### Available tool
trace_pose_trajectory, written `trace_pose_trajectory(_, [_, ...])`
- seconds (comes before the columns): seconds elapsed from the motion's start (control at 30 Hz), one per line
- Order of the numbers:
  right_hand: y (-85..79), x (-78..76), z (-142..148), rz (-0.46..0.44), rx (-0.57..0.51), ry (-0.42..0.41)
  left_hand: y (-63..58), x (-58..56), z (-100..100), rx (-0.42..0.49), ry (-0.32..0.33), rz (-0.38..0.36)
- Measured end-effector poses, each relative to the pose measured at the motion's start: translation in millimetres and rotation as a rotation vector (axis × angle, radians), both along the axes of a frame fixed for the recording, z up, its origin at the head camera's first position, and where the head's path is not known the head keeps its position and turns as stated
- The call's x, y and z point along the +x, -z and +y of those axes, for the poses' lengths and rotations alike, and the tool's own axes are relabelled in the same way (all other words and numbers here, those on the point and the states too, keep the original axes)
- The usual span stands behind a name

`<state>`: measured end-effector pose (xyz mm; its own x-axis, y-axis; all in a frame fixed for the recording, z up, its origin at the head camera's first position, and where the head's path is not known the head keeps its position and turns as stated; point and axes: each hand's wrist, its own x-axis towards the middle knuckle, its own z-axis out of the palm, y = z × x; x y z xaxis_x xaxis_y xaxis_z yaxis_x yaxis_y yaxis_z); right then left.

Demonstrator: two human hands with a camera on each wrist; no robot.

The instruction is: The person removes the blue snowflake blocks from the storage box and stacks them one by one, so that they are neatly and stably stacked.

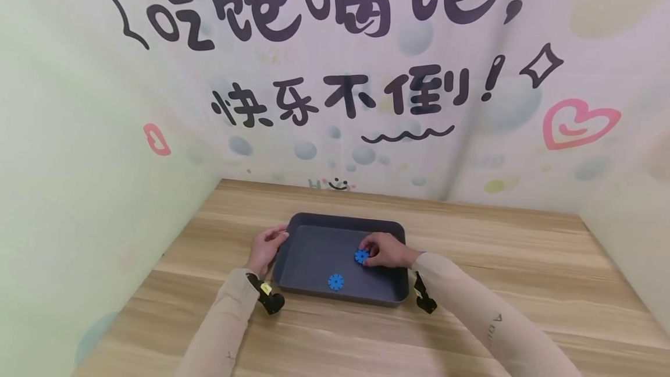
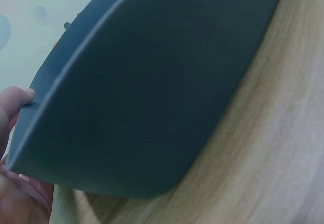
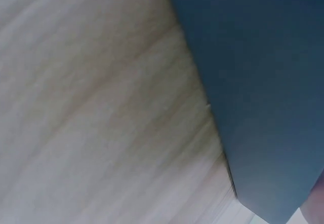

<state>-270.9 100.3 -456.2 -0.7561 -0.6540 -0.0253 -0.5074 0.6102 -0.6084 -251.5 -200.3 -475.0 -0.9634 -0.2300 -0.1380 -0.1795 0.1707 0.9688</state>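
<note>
A dark grey rectangular tray (image 1: 314, 255) sits on the wooden table. At its left rim is my left hand (image 1: 265, 247), thumb over the edge and the other fingers outside; the left wrist view shows the thumb (image 2: 19, 98) on the rim. Over the right part of the tray, my right hand (image 1: 386, 250) pinches a blue notched disc (image 1: 362, 257) with a small centre hole, between thumb and fingers. A second blue notched disc (image 1: 336, 282) lies in the tray near its front wall. In the right wrist view, the tray's outer wall (image 3: 263, 102) hides most of the hand.
The wooden table (image 1: 471, 330) runs around the tray on all sides. Behind it hangs a white printed cloth (image 1: 335, 150) with black lettering, and pale cloth walls stand at left and right. Each wrist carries a small black camera.
</note>
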Motion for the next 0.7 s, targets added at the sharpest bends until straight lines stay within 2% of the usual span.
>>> trace_pose_trajectory(0.23, [-6.8, 8.0, 4, 0.012, -0.05, -0.007, -3.9, 1.0, 2, 0.002, 0.014, -0.001])
trace_pose_trajectory(0.5, [-15.9, 19.8, 12, 0.036, -0.112, -0.007, -1.8, 0.7, 1, 0.005, 0.013, -0.017])
trace_pose_trajectory(0.7, [-22.8, 25.3, 23, 0.041, -0.138, 0.012, -1.3, 0.7, 1, -0.008, 0.015, -0.002])
